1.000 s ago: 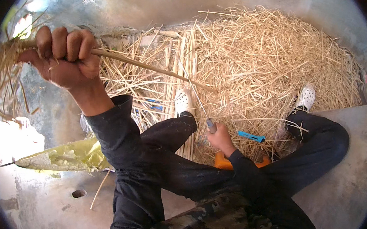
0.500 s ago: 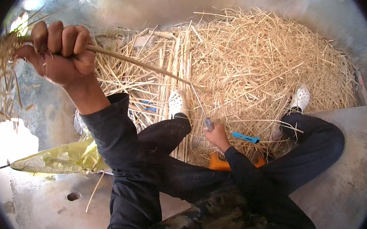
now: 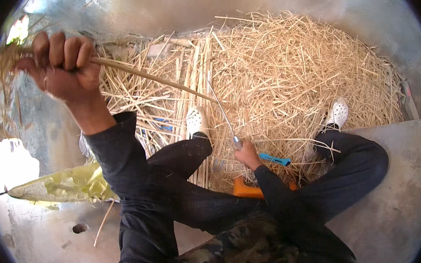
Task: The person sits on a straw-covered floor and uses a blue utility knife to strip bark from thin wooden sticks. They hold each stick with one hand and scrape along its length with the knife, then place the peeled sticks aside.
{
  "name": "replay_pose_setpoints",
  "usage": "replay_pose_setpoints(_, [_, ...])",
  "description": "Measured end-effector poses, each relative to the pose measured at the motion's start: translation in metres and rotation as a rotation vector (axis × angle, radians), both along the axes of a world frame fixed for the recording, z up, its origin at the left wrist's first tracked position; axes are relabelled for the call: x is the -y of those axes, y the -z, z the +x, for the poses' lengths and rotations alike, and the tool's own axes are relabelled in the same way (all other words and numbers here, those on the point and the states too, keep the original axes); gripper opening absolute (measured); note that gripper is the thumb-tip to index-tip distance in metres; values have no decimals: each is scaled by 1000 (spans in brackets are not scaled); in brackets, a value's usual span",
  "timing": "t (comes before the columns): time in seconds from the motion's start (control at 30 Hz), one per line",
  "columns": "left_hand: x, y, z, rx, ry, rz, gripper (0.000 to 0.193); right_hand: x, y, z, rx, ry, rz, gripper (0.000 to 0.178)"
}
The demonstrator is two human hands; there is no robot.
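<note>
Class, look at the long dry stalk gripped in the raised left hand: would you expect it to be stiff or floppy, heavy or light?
Probably fairly stiff: the stalk runs nearly straight from the left hand. Likely light, since one hand holds it raised. Possibly brittle, like the dry straw pile.

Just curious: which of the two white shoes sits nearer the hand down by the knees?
The left white shoe, just above the right hand; the other shoe lies far off right on the straw.
</note>
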State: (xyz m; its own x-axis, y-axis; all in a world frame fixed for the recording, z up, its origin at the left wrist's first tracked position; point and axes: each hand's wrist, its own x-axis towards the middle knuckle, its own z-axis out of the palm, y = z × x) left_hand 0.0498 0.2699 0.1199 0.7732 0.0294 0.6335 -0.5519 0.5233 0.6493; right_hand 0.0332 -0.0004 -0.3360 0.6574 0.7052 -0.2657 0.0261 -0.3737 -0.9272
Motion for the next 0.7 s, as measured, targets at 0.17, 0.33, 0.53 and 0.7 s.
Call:
replay_pose_setpoints(0.17, [-13,6,-5,34,-11,-14,44,5,-131,10,-40,-42,104,17])
replay_pose_setpoints(0.33, [6,-1,-6,-17,4,-19,43,-4,-92,-3,-78,5,195,32])
replay_pose_setpoints(0.53, [7,3,-1,-20,7,-19,45,27,-10,13,-133,6,-247,31])
replay_pose_setpoints(0.7, [12,2,5,-14,43,-9,44,17,-70,11,-16,-30,84,22])
